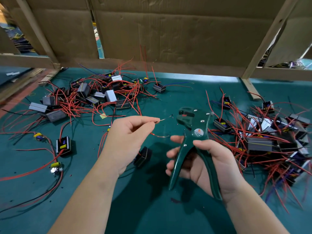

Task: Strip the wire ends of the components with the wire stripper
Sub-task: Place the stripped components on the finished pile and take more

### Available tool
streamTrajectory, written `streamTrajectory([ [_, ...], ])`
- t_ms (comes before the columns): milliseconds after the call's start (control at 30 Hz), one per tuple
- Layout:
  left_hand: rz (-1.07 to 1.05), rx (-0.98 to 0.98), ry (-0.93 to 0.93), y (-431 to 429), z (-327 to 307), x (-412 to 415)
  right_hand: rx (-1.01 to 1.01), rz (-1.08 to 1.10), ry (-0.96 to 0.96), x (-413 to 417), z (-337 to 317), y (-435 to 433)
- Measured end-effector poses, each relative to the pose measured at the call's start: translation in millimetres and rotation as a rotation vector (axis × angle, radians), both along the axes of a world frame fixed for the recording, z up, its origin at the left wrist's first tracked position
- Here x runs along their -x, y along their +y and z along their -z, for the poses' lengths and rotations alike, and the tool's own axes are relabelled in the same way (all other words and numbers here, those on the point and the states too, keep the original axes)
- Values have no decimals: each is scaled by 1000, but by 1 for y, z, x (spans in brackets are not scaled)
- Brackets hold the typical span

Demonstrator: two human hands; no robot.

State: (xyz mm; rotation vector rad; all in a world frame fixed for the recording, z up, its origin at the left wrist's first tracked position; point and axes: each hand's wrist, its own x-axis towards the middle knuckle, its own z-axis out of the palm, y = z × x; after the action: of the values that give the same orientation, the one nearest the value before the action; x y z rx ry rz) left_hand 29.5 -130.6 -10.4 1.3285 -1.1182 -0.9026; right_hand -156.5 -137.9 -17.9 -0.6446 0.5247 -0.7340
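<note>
My right hand (207, 164) grips the handles of a dark green wire stripper (192, 132), its jaws pointing up and left. My left hand (130, 132) pinches a thin wire (163, 119) whose bare, stripped end points toward the stripper's jaws, a short gap away. A second red wire with a bare end (159, 135) runs out under my left fingers. A small black component (143, 157) hangs or lies just below my left hand, its wires leading up toward my fingers.
A heap of boxed components with red wires (94, 97) lies at the back left of the green mat (152, 208). Another heap (270, 139) fills the right side. Loose components (63, 146) lie at the left. A cardboard and wood frame (168, 39) closes the back.
</note>
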Motion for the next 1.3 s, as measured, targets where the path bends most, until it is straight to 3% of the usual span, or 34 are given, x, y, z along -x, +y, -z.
streamTrajectory([
  [133, 59, 114, -193, 4, -4, -5, -40, -169, 70, 0, 1, 2],
  [400, 41, 136, -137, 1, -2, -16, 106, -249, 66, -3, 2, 9],
  [633, 34, 228, -49, 1, -4, -13, 122, -204, 175, -3, 3, 10],
  [900, 90, 169, -138, 0, -1, -12, 113, -230, 93, -3, 1, 9],
  [1300, 108, 190, -10, 3, -5, -12, 166, -222, 171, -2, 5, 10],
])
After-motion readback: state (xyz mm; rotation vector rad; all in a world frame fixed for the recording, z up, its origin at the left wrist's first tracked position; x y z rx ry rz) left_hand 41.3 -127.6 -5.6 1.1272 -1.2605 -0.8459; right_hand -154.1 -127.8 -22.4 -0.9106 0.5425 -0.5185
